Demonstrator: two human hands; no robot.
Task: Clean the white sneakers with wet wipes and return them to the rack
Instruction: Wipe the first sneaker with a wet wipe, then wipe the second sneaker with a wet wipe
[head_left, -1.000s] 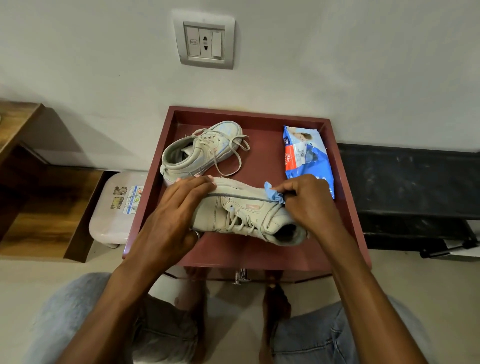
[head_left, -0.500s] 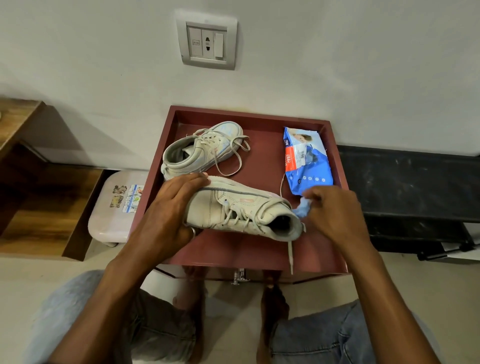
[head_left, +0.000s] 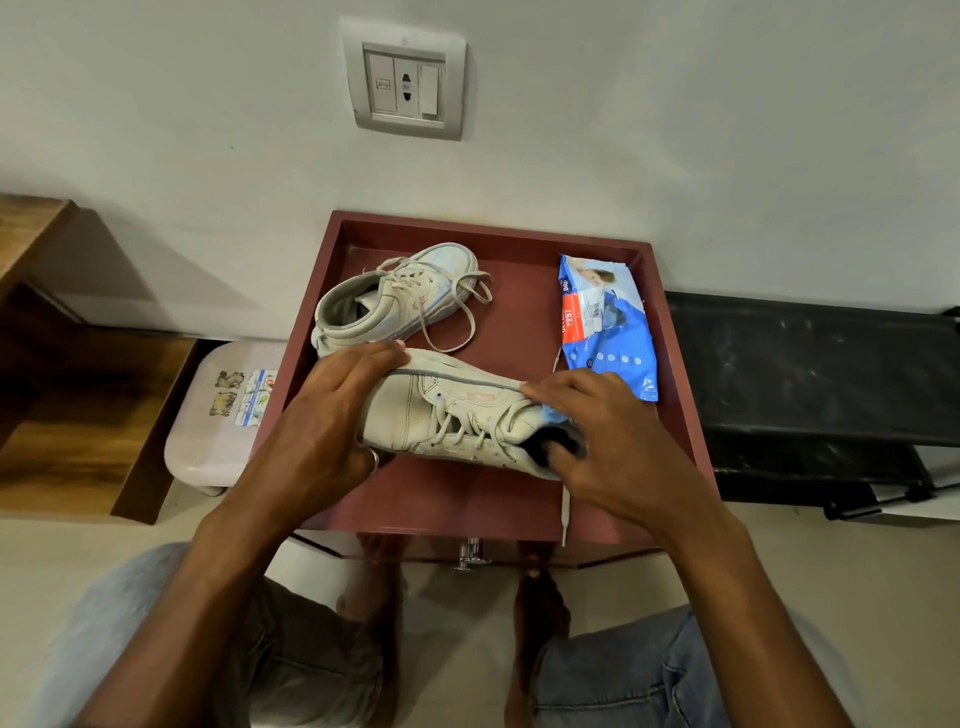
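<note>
While left hand (head_left: 322, 431) grips sneaker (head_left: 457, 410), right hand (head_left: 618, 447) holds wipe (head_left: 553, 415) on it.

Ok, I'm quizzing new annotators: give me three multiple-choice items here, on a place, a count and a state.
1. Where does the wipes pack lie? A on a bed; B in a basket; C in the red tray.
2. How many sneakers show? A one; B two; C three.
3. What is the right hand doing? A pressing a blue wipe on the held sneaker; B hanging idle; C opening the pack.
Answers: 1 C, the pack lies in the tray's right side. 2 B, one held, one resting beyond it. 3 A, the wipe shows under its fingers.
</note>
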